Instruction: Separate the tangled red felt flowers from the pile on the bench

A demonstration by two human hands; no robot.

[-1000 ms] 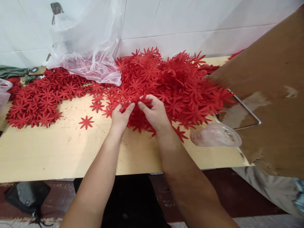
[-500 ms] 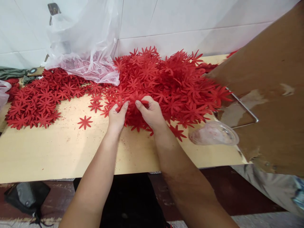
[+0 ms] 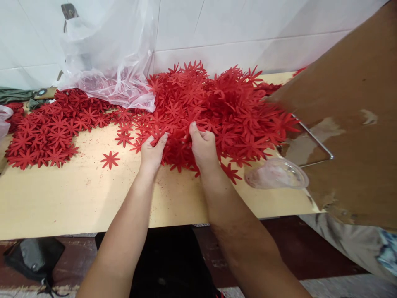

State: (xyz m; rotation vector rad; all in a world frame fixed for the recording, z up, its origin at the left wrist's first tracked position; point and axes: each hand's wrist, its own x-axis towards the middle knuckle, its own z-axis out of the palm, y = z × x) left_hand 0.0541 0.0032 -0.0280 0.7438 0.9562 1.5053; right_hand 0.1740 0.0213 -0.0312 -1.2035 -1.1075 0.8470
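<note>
Left hand: I see thumb and fingers pinching red flower cutouts, front edge of big pile.
Right hand: near the left, thumb up, at same pile; I can't tell if it grips.
Single cutout: flat on tabletop, left of hands.
Plastic tub: right of pile, near cardboard.

You've room along the table front, left of your left hand; one loose flower lies at that strip's back. Ahead, the big heap and bag block you. Right, you've got the tub, then the cardboard.
</note>
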